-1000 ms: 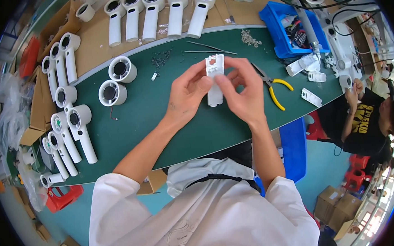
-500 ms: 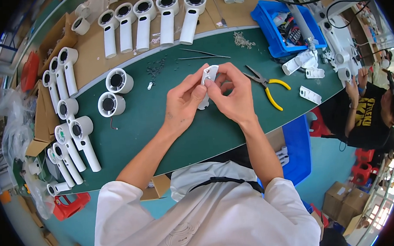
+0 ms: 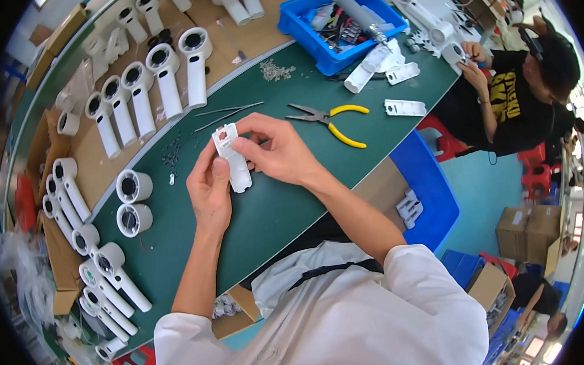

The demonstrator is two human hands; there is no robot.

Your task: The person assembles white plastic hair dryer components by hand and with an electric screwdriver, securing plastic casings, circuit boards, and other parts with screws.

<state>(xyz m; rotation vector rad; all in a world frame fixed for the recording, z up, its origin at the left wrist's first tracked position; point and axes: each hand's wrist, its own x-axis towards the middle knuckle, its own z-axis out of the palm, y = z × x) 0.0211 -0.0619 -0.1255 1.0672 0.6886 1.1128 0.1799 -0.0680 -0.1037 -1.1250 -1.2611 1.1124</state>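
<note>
Over the green tabletop [image 3: 281, 216], both hands hold a white plastic shell piece [image 3: 240, 175], long and narrow with a cut-out near its upper end. My left hand [image 3: 209, 191] grips its left edge, thumb along the side. The right hand [image 3: 280, 150] has its thumb pressed on the piece's upper part, its other fingers curled behind. Beyond the hands lie metal tweezers [image 3: 229, 115]. To the right are pliers with yellow handles [image 3: 347, 129], jaws slightly apart. Left of the hands are small dark parts [image 3: 171, 153], a tiny white piece [image 3: 171, 179] and two round white fan heads [image 3: 134, 185].
White handheld fans [image 3: 165, 76] line the brown far board; more [image 3: 113, 260] lie at the left edge. A blue bin of tools [image 3: 324, 60] stands far right, near small metal parts [image 3: 275, 71] and loose white shells [image 3: 405, 107]. A co-worker [image 3: 521, 95] sits at right.
The whole view has swung, so the bench now appears tilted and the hands lie further left. The shell's broader side shows more now. Both hands still hold it.
</note>
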